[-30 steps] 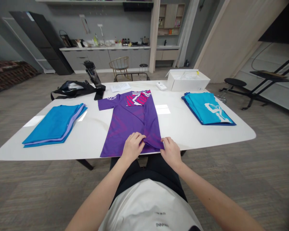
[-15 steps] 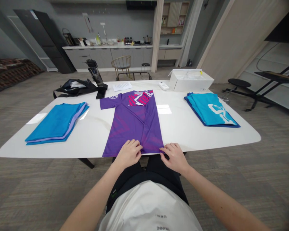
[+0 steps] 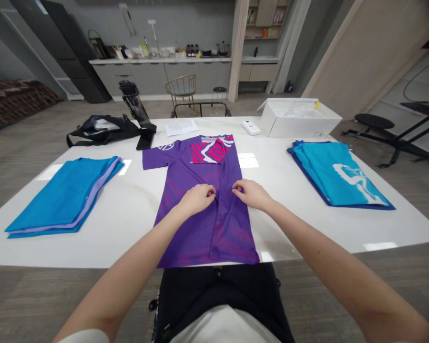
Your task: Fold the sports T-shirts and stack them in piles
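A purple T-shirt [image 3: 193, 228] lies flat on the white table in front of me, its right side folded inward in a long strip. Its left sleeve with a white emblem sticks out, and a pink-and-white patterned part shows near the collar. My left hand [image 3: 199, 197] pinches the cloth along the inner edge of the folded strip, about midway up. Level with it, my right hand [image 3: 253, 194] has its fingertips closed on the shirt's right folded edge. The hem lies at the table's near edge.
Folded blue and lilac garments [image 3: 62, 195] lie left, and a turquoise and navy folded stack [image 3: 329, 174] lies right. Along the back are a black bag [image 3: 103, 128], a bottle [image 3: 134, 102], a phone [image 3: 145, 140], a paper sheet [image 3: 181, 127], a white device [image 3: 250, 127] and a white box [image 3: 302, 121].
Both hands have moved from the hem up to the middle of the T-shirt. The folded strip remains in place, and the camera view has shifted closer to the table.
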Demonstrator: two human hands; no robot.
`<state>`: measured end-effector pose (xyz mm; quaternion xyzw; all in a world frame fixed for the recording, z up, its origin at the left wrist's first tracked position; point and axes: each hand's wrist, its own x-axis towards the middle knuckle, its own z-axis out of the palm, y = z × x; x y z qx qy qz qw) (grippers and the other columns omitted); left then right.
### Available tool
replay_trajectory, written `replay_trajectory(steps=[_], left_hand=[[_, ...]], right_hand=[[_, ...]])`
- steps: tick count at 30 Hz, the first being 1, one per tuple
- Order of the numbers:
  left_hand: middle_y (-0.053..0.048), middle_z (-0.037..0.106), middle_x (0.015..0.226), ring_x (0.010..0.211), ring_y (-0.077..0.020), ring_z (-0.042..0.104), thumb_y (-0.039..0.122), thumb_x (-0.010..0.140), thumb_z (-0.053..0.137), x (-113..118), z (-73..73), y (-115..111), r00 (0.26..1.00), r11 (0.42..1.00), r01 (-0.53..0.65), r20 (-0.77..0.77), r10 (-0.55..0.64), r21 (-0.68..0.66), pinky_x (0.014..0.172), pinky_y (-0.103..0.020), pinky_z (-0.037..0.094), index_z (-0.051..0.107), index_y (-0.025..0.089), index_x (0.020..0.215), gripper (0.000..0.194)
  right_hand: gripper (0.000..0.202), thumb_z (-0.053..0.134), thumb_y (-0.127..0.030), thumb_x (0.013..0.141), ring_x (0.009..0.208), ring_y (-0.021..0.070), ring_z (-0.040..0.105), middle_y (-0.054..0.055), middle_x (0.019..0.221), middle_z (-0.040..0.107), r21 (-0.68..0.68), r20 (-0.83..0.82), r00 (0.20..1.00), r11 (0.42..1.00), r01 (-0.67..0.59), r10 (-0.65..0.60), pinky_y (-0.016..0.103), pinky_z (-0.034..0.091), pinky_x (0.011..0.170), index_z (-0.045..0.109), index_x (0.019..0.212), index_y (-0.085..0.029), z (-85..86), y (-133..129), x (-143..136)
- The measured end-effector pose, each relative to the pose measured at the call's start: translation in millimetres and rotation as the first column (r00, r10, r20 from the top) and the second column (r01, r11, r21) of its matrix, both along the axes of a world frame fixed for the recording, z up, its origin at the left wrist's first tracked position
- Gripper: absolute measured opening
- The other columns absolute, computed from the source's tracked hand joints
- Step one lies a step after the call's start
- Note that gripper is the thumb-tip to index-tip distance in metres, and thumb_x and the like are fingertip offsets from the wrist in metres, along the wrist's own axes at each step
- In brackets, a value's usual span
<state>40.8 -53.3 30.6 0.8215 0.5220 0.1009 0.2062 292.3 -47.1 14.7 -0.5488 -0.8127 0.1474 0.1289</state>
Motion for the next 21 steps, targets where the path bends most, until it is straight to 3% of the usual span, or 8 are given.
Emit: replay_trajectory(steps=[3, 7, 13, 17, 21], left_hand=[[-0.007, 0.072, 0.110, 0.103, -0.0237, 0.069, 0.029, 0.094, 0.054, -1.6, -3.8, 43.9, 0.998, 0.995, -0.060, -0.007, 0.061, 0.081, 0.090, -0.034, 0.054, 0.073, 0.025, 0.111, 0.026], [-0.010, 0.066, 0.128, 0.121, -0.0285, 0.062, 0.029, 0.093, 0.054, -9.3, -7.1, 118.4, 0.979, 0.967, -0.202, 0.006, 0.204, 0.156, 0.101, -0.044, 0.051, 0.069, 0.024, 0.120, 0.031], [-0.014, 0.064, 0.135, 0.128, -0.0330, 0.057, 0.026, 0.099, 0.043, -16.5, -17.9, 221.2, 0.929, 0.919, -0.344, -0.072, 0.363, 0.195, 0.106, -0.056, 0.044, 0.061, 0.023, 0.130, 0.037], [-0.020, 0.061, 0.139, 0.129, -0.0395, 0.053, 0.032, 0.102, 0.039, -19.0, -35.3, 258.7, 0.882, 0.890, -0.393, -0.178, 0.436, 0.232, 0.106, -0.062, 0.039, 0.056, 0.018, 0.139, 0.043], [-0.024, 0.057, 0.140, 0.130, -0.0423, 0.049, 0.043, 0.101, 0.043, -23.2, -48.5, 277.1, 0.856, 0.873, -0.407, -0.222, 0.467, 0.268, 0.107, -0.061, 0.037, 0.060, 0.015, 0.132, 0.045]], right_hand=[[0.015, 0.061, -0.030, 0.096, 0.088, 0.0192, 0.066, 0.003, 0.096, 0.072, 0.006, -0.045, 0.998, 0.999, 0.039, -0.038, 0.028, 0.046, 0.079, 0.074, 0.101, -0.024, -4.9, 44.3, 0.6], [0.020, 0.056, -0.026, 0.098, 0.090, 0.0202, 0.065, 0.005, 0.099, 0.073, 0.039, -0.110, 0.982, 0.987, 0.158, -0.153, 0.030, 0.048, 0.084, 0.073, 0.107, -0.022, -8.4, 124.8, 3.4], [0.033, 0.047, -0.027, 0.101, 0.115, 0.0296, 0.058, 0.014, 0.125, 0.064, 0.101, -0.054, 0.952, 0.946, 0.307, -0.303, 0.043, 0.048, 0.100, 0.068, 0.126, -0.022, -13.4, 245.0, 6.7], [0.044, 0.042, -0.034, 0.102, 0.131, 0.0384, 0.045, 0.014, 0.146, 0.052, 0.051, 0.019, 0.921, 0.920, 0.389, -0.390, 0.062, 0.044, 0.103, 0.059, 0.143, -0.031, -25.2, 295.4, 10.3], [0.047, 0.039, -0.036, 0.103, 0.136, 0.0396, 0.039, 0.012, 0.154, 0.045, 0.020, 0.088, 0.931, 0.935, 0.354, -0.355, 0.070, 0.039, 0.106, 0.056, 0.147, -0.034, -37.3, 325.5, 16.1]])
